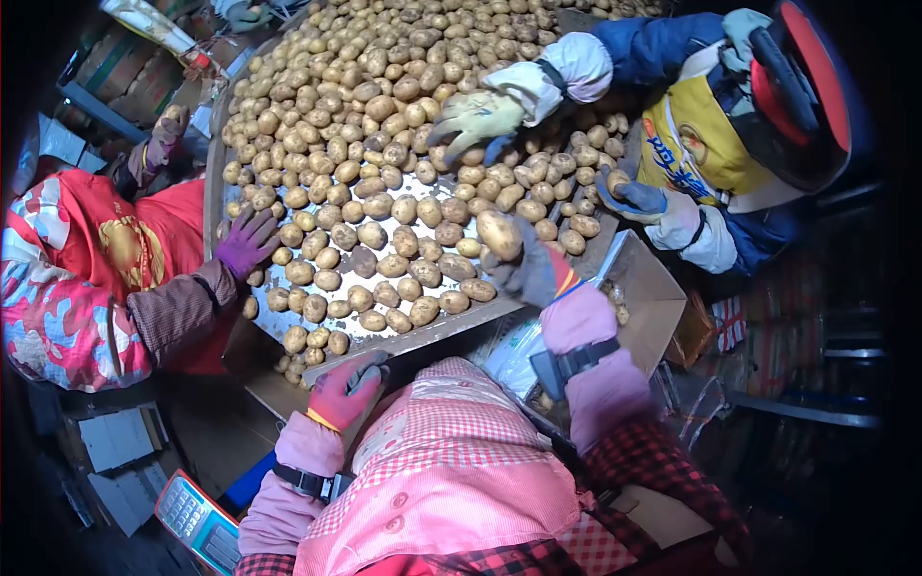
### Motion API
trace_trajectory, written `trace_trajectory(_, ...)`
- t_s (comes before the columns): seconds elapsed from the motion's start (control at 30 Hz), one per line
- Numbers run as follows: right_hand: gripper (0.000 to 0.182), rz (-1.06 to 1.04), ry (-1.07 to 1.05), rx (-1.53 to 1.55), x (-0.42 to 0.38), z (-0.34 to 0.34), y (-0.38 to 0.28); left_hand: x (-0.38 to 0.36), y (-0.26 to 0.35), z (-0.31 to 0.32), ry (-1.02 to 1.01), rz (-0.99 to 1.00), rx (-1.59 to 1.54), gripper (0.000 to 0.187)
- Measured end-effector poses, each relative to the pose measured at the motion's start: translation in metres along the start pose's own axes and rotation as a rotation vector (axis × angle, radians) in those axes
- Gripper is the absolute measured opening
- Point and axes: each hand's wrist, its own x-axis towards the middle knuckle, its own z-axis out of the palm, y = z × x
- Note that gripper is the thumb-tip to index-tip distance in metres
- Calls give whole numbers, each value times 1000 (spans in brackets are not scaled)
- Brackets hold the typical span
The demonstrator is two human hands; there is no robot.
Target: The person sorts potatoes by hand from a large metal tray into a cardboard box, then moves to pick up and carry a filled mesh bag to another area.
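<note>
My right hand [538,274], in a grey glove with a pink and yellow cuff, is closed around a potato [499,233] above the front right of the sorting table [461,322]. My left hand [348,389], in a pink and grey glove, is just off the table's front edge with its fingers curled; no potato shows in it. Many loose potatoes [384,211] cover the tabletop, thinning out toward my side. A small group of potatoes [312,344] lies at the front left corner, near my left hand.
An open cardboard box [643,288] stands at the right below the table edge. At the left a co-worker's purple-gloved hand [248,240] rests by the potatoes. Another co-worker's yellowish-gloved hand [480,120] reaches in from the right. A calculator-like device [197,518] is at lower left.
</note>
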Motion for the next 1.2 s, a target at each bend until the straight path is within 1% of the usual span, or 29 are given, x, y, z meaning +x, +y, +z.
trace_trajectory(0.03,76,-54,-88,184,-11,23,5,4,2,2,-14,27,2,40)
trace_trajectory(0.07,82,-29,53,306,-27,60,-11,7,7,2,-29,34,10,40)
trace_trajectory(0.1,83,-17,56,329,-37,67,-12,11,13,3,-64,43,40,40)
trace_trajectory(0.17,81,-79,-62,360,-40,60,3,19,23,6,-124,64,84,40)
trace_trajectory(0.2,80,-114,-110,388,-48,61,4,23,28,9,-149,80,52,41)
trace_trajectory(0.27,73,-163,-78,366,-67,67,5,32,34,18,-199,103,26,41)
trace_trajectory(0.33,69,-166,-32,316,-88,76,0,40,39,27,-196,200,72,42)
trace_trajectory(0.37,85,-187,56,174,-93,74,7,44,43,31,-208,204,74,42)
trace_trajectory(0.43,85,-139,102,95,-107,72,12,51,70,40,-91,424,207,45)
trace_trajectory(0.47,85,-138,103,98,-110,68,18,57,80,43,-91,450,214,51)
trace_trajectory(0.5,81,-121,83,80,-109,63,26,58,97,45,-89,446,214,51)
trace_trajectory(0.57,78,-90,47,61,-113,65,34,55,132,49,-195,266,189,58)
trace_trajectory(0.63,86,-253,86,-94,-120,77,37,56,143,50,-257,313,240,65)
trace_trajectory(0.67,85,-238,183,-60,-120,81,46,55,151,52,-287,289,254,70)
trace_trajectory(0.7,85,-224,166,-66,-121,84,45,55,146,54,-309,328,221,73)
trace_trajectory(0.77,82,-53,161,-135,-127,92,34,54,135,57,-301,422,241,75)
trace_trajectory(0.83,79,-58,166,-161,-127,106,28,47,137,55,-284,370,223,74)
trace_trajectory(0.9,77,-85,259,-32,-122,113,29,45,135,51,-284,339,218,74)
trace_trajectory(0.97,76,-53,215,-3,-120,111,31,39,131,47,-290,301,230,73)
trace_trajectory(1.0,75,-35,188,26,-121,105,33,37,126,46,-238,291,243,72)
trace_trajectory(1.03,69,33,152,94,-119,92,45,37,120,49,-199,290,251,72)
trace_trajectory(1.07,68,36,191,86,-116,75,65,35,107,47,-169,313,221,68)
trace_trajectory(1.1,67,37,233,79,-121,62,78,32,101,47,-158,233,196,65)
trace_trajectory(1.13,68,81,300,107,-143,68,68,30,86,46,-147,277,166,61)
trace_trajectory(1.17,70,82,266,125,-158,45,85,26,72,47,-114,269,128,56)
trace_trajectory(1.2,69,118,234,218,-183,32,80,23,61,46,-125,249,121,52)
